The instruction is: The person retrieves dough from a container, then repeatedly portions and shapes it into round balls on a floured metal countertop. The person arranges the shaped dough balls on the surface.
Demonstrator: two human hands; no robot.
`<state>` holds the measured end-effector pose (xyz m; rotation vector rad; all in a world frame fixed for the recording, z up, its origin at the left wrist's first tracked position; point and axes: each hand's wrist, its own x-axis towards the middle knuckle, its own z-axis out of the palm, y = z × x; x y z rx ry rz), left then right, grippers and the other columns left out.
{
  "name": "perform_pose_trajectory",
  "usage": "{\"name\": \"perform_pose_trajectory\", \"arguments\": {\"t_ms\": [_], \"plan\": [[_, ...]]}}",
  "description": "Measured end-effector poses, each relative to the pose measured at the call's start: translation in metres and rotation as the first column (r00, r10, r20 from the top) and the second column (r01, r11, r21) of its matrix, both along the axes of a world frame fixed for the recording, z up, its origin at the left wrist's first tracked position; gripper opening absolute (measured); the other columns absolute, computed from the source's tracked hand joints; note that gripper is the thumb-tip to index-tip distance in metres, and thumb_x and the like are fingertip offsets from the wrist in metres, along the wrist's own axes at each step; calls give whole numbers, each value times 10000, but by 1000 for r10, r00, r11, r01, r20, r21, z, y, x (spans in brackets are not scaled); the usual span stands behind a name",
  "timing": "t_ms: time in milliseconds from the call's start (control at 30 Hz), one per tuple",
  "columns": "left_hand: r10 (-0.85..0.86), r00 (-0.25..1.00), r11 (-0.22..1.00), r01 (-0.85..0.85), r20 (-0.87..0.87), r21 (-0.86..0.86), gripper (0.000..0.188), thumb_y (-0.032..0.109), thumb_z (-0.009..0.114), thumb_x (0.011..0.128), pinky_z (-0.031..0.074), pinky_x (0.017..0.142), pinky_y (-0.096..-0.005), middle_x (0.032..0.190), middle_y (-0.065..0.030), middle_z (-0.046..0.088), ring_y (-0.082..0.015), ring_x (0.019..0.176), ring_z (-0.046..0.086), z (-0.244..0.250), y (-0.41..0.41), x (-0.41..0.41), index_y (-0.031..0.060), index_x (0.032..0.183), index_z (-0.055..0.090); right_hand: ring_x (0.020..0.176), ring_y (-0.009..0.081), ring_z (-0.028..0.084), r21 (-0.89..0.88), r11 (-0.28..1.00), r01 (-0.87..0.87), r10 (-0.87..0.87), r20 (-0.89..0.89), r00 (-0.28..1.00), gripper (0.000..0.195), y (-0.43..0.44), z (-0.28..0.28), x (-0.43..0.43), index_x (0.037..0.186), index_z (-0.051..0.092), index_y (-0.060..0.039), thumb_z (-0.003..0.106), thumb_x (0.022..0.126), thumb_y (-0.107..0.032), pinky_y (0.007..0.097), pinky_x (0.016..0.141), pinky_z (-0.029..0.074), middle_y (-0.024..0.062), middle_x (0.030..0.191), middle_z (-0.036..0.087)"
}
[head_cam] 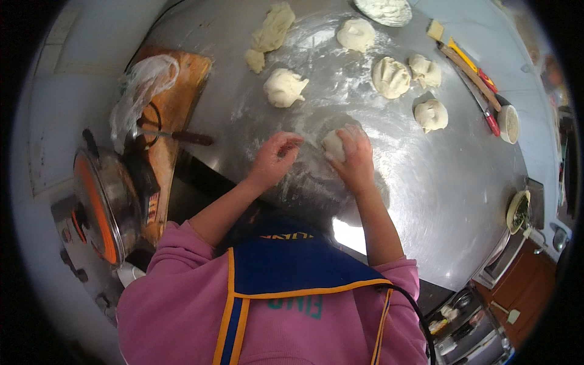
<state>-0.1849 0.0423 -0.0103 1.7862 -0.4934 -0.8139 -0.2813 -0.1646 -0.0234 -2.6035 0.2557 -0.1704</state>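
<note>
My right hand (357,157) curls around a piece of dough (333,145) on the floured metal worktop (461,169). To its left my left hand (277,157) is held over the surface, fingers bent and apart, with nothing visible in it. Just beyond the left hand lies a rough dough lump (284,88). A rounded dough piece (430,115) sits off to the right. Behind it are a creased dough ball (391,77) and a smaller lump (425,71). Farther back rests another dough ball (356,35), and a flattened, torn strip of dough (273,28) lies at the back left.
A bowl of flour (385,10) stands at the far edge. On the right lie a brush (461,52), a wooden stick (472,75), a red-handled knife (489,119) and a small bowl (508,124). Leftward are a wooden board (182,77), a plastic bag (146,86) and a lidded pan (105,205).
</note>
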Motion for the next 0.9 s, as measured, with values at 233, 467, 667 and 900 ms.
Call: {"name": "perform_pose_trajectory", "arguments": {"t_ms": [233, 467, 667, 900], "plan": [[-353, 799, 935, 276, 486, 224, 897, 361, 677, 741, 162, 1085, -482, 1445, -203, 199, -342, 1349, 184, -16, -68, 6, 78, 1419, 161, 1059, 179, 517, 843, 469, 264, -237, -167, 957, 325, -45, 11, 0, 1181, 539, -12, 398, 917, -140, 285, 948, 381, 100, 1168, 564], [-428, 817, 904, 388, 387, 181, 922, 368, 610, 779, 53, 1107, -490, 1463, -233, 119, -365, 1373, 91, -38, -65, -36, -38, 1405, 68, 915, 336, 502, 114, 922, 371, -376, 27, 926, 222, 17, -15, 24, 946, 609, -65, 488, 887, -241, 424, 829, 378, 145, 955, 568], [-514, 652, 848, 287, 557, 446, 890, 533, 605, 755, 42, 1106, -483, 1465, -217, 166, -340, 1381, 90, -31, -83, 26, -23, 1369, 282, 879, 301, 486, -192, 913, 360, -364, 13, 931, 215, -21, -27, 61, 901, 579, -87, 520, 856, -289, 419, 777, 369, 105, 948, 527], [-235, 824, 966, 258, 515, 27, 737, 278, 647, 715, 113, 1093, -521, 1426, -164, 266, -329, 1359, 180, -54, -108, -27, -2, 1327, 346, 935, 320, 494, 814, 339, 473, -615, -189, 766, 190, -2, 2, 25, 917, 560, -22, 477, 872, -187, 397, 871, 367, 147, 1014, 540]]}}
